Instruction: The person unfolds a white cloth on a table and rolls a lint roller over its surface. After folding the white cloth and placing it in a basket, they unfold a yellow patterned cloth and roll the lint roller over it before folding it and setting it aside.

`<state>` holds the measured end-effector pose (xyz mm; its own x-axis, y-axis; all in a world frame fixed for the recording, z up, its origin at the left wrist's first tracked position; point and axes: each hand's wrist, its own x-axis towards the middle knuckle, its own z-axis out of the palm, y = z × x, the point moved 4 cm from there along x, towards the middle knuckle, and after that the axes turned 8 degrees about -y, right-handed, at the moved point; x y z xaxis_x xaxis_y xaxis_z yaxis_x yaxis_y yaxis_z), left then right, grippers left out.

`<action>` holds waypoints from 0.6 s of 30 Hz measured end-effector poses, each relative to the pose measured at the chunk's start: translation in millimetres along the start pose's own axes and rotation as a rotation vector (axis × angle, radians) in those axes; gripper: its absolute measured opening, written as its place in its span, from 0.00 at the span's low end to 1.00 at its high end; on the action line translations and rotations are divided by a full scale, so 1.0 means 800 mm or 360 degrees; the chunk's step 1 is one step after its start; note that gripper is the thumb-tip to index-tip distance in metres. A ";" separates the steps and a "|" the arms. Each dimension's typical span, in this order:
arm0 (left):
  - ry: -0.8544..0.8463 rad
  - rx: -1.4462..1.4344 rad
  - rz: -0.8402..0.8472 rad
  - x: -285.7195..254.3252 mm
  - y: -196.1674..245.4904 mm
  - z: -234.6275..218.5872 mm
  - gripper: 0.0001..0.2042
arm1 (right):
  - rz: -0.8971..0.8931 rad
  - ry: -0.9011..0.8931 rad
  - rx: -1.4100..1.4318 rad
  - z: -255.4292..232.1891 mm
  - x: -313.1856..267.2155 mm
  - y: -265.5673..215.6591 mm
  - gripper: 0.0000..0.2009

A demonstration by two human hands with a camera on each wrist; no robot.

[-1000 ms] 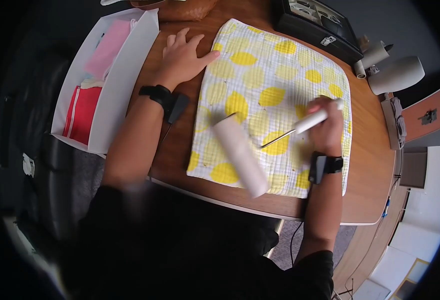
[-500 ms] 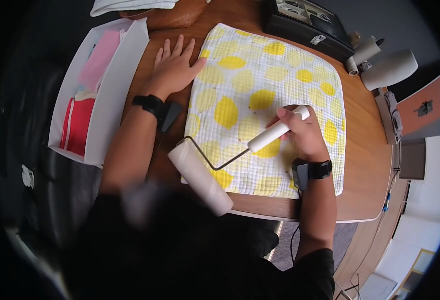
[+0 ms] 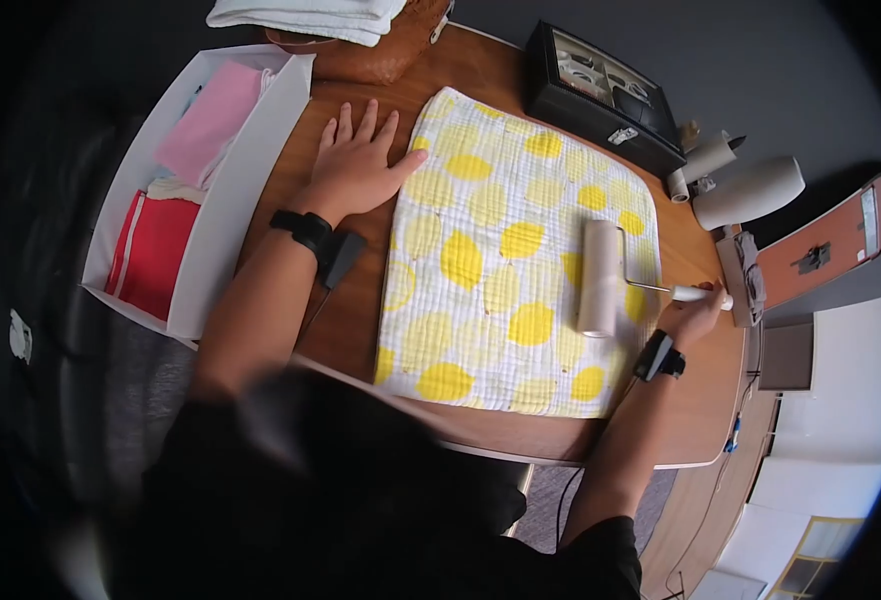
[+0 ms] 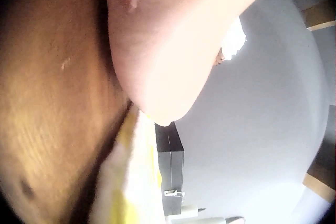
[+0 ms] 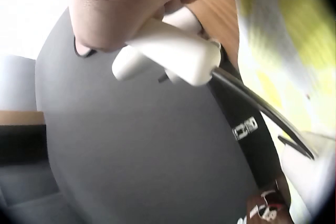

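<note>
A lint roller (image 3: pixel 598 280) lies over the right part of a folded white cloth (image 3: pixel 460 260) with yellow lemon prints. My right hand (image 3: pixel 690 318), beyond the cloth's right edge, grips the roller's white handle (image 5: pixel 181 50). A thin bent metal rod (image 5: pixel 257 103) joins the handle to the pale roll. On the wooden table, left of the cloth, my left hand (image 3: pixel 355 172) rests with fingers spread and its thumb at the cloth's edge. Only the heel of that hand (image 4: pixel 163 50) shows close up in the left wrist view.
A white box (image 3: pixel 245 190) with folded pink and red cloths stands at the left. Behind are a brown basket (image 3: pixel 370 65) with white towels on it and a black glass-topped case (image 3: pixel 600 120). A white rounded object (image 3: pixel 750 193) stands at the back right.
My right hand first carried the lint roller left to the cloth's near-left edge, then swung it across to the right side. My left hand stays on the table, its fingers now straighter.
</note>
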<state>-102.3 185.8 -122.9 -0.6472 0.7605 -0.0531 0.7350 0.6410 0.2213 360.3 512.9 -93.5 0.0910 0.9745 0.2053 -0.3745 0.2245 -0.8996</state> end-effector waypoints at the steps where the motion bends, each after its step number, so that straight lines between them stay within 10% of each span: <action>1: 0.0000 0.0010 0.0002 0.000 0.001 -0.002 0.46 | 0.0008 -0.0023 -0.0058 0.019 -0.016 -0.004 0.12; 7: -0.0022 0.0031 0.0017 -0.001 0.000 0.000 0.39 | 0.0034 -0.0267 -0.0102 0.176 -0.093 -0.008 0.25; 14: 0.0011 -0.0057 0.0041 0.005 -0.007 0.006 0.32 | 0.0752 -0.1470 -0.0142 0.233 -0.133 0.062 0.13; 18: 0.0048 -0.0066 0.0034 0.003 -0.004 0.004 0.34 | 0.0606 -0.1170 -0.0117 0.210 -0.118 0.066 0.10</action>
<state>-105.5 185.5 -127.3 -0.6375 0.7702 -0.0187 0.7403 0.6191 0.2622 177.0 433.3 -96.1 -0.6652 0.7444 0.0585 -0.1945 -0.0972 -0.9761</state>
